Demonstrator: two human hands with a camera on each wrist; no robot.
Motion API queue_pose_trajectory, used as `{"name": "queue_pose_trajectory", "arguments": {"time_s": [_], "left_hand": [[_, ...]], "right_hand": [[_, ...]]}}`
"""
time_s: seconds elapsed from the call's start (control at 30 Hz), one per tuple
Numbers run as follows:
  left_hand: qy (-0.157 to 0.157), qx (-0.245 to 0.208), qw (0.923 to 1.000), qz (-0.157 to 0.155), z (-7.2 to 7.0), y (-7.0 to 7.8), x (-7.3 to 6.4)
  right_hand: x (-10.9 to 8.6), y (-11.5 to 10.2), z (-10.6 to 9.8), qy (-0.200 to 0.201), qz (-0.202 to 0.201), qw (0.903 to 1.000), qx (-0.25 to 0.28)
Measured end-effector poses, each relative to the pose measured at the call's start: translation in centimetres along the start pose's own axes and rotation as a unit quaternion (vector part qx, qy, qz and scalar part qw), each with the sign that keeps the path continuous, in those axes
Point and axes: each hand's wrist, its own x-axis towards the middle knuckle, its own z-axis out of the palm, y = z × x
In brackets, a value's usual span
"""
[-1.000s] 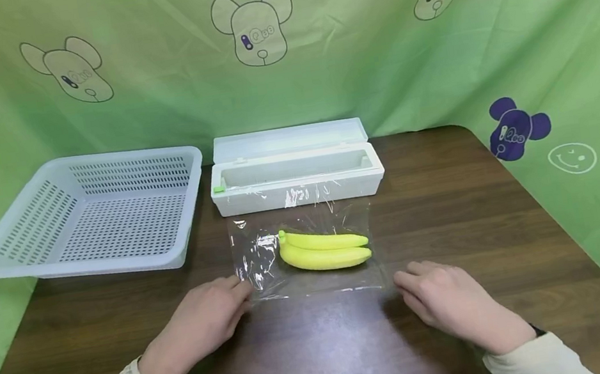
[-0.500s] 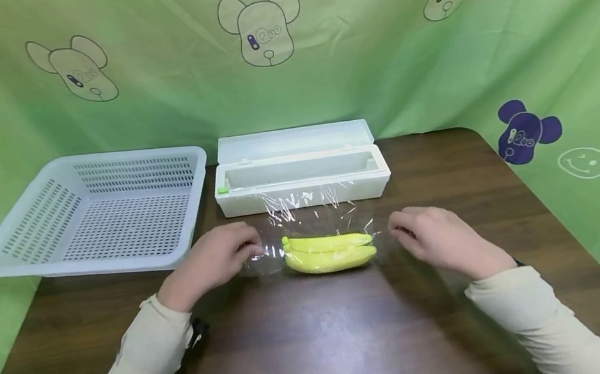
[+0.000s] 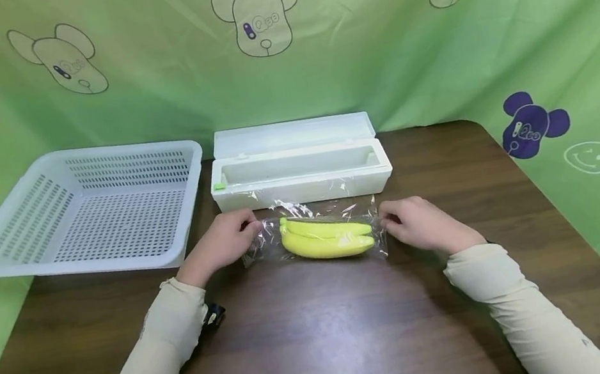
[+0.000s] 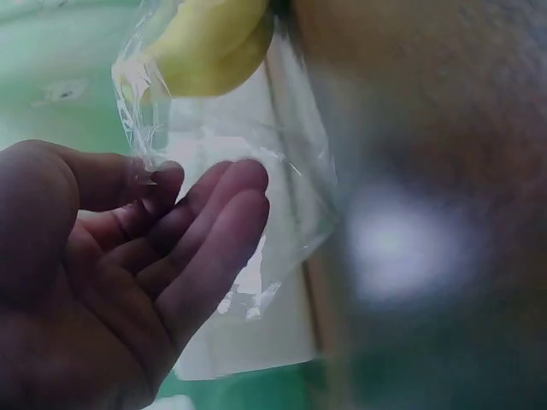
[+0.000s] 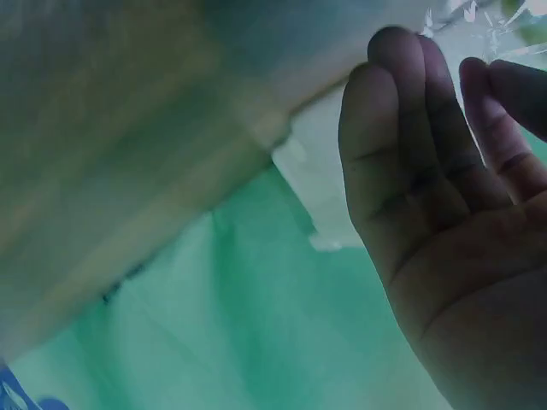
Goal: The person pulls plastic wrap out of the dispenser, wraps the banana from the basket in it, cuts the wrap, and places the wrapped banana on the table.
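Two yellow bananas [image 3: 325,238], joined at the stem, lie on the table under a clear sheet of plastic wrap [image 3: 271,246]. My left hand [image 3: 226,240] pinches the wrap between thumb and index finger at its left side, with the other fingers loosely extended in the left wrist view. On the right, my right hand [image 3: 422,224] pinches the wrap's other side with thumb and index finger. Behind the bananas stands a white wrap dispenser box [image 3: 303,191], its lid [image 3: 292,135] raised; the film reaches back to the box's front.
A white plastic basket [image 3: 181,230] with slotted sides stands at the back left. A small green slider [image 3: 220,186] sits at the left of the dispenser's edge. A green printed cloth [image 3: 146,93] hangs behind the brown wooden table [image 3: 323,339].
Both hands have lifted the wrap's near edge and carried it back toward the dispenser, folding it over the bananas. The head view has shifted slightly.
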Motion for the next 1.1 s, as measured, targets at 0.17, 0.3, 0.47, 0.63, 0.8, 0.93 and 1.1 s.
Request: {"name": "queue_pose_trajectory", "arguments": {"time_s": [0.17, 0.3, 0.47, 0.63, 0.8, 0.93, 1.1], "left_hand": [[-0.039, -0.044, 0.998, -0.022, 0.7, -0.5, 0.6], [-0.054, -0.078, 0.9953, -0.019, 1.1, -0.8, 0.8], [-0.041, -0.143, 0.9889, 0.007, 0.9, -1.3, 0.6], [-0.019, -0.214, 0.976, 0.034, 0.6, -1.8, 0.5], [-0.015, -0.276, 0.9609, 0.017, 0.5, -1.8, 0.4], [0.067, -0.19, 0.979, 0.032, 0.3, -0.3, 0.0], [0.172, 0.042, 0.959, 0.221, 0.9, 2.4, -0.5]], "right_hand": [[0.3, 0.6, 0.8, -0.036, 0.017, 0.9988, 0.028], [0.4, 0.8, 1.1, -0.048, 0.021, 0.9978, 0.04], [0.2, 1.3, 0.9, -0.042, 0.034, 0.9956, 0.077], [-0.2, 1.6, 0.2, -0.027, 0.069, 0.9903, 0.118], [-0.7, 0.4, -0.6, 0.015, 0.065, 0.9928, 0.099], [-1.5, -2.3, -0.3, 0.075, -0.002, 0.9954, 0.059], [-2.0, -4.9, 1.0, 0.118, -0.108, 0.9869, -0.024]]}}
